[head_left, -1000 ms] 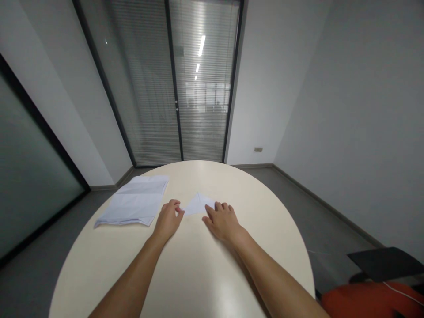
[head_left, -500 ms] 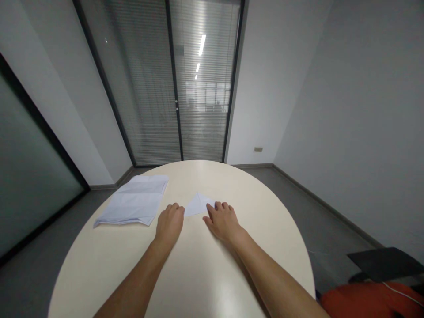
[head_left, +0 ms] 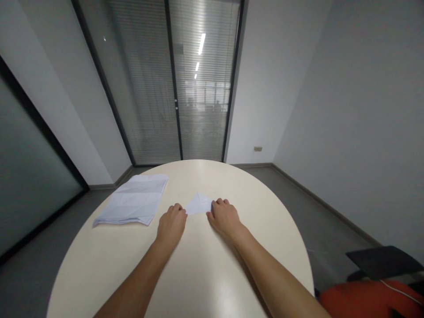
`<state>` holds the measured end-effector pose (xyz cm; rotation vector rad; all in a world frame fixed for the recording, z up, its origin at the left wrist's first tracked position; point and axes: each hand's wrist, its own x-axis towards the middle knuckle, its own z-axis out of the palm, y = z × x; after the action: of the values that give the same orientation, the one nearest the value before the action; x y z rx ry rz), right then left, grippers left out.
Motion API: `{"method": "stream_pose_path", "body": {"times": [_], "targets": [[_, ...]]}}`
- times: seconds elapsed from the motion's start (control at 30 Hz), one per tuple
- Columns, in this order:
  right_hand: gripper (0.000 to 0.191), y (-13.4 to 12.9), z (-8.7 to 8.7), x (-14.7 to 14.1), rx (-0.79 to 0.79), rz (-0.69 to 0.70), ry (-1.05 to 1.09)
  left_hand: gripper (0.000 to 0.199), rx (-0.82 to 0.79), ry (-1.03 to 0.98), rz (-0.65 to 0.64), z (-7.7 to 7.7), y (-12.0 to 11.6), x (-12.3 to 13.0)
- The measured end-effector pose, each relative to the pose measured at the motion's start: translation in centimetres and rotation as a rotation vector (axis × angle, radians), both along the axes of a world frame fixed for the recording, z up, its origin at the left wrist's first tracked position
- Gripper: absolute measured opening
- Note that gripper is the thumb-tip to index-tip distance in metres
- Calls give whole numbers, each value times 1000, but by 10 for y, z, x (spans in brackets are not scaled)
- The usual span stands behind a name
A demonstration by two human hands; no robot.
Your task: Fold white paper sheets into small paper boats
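Observation:
A small white piece of folded paper, roughly triangular with its peak pointing away from me, lies flat on the round table. Crease lines run down from the peak. At its left corner my left hand is closed, thumb and curled fingers pinching the edge. My right hand closes on the opposite corner, fingers bent over it and thumb near the lower edge. Both outer corners of the paper are hidden by my fingers.
A stack of larger white paper sheets with fold lines lies on the table's left side. At the lower right, beyond the table edge, stand a dark chair part and something red-orange. A glass partition rises behind the table.
My right hand has shifted from lying on the paper with spread fingers to gripping its right corner. My left hand has moved slightly right, still at the left corner.

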<state>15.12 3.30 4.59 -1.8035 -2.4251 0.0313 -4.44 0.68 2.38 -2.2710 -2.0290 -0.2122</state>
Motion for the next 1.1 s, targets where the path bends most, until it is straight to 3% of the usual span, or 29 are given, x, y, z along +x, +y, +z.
{"method": "stream_pose_path", "body": {"times": [0.37,0.53,0.73,1.1], "targets": [[43,1,-9,1,25,-30,47,26,-44,17,25,9,-7,9],[43,-2,-4,-3,-9,-98,30,29,-58,7,94,15,-12,16],[46,-7,4,-8,-41,-143,-30,27,-34,0,65,12,-11,17],[37,6,-1,10,-32,-60,51,28,-64,-16,58,11,-5,8]]}}
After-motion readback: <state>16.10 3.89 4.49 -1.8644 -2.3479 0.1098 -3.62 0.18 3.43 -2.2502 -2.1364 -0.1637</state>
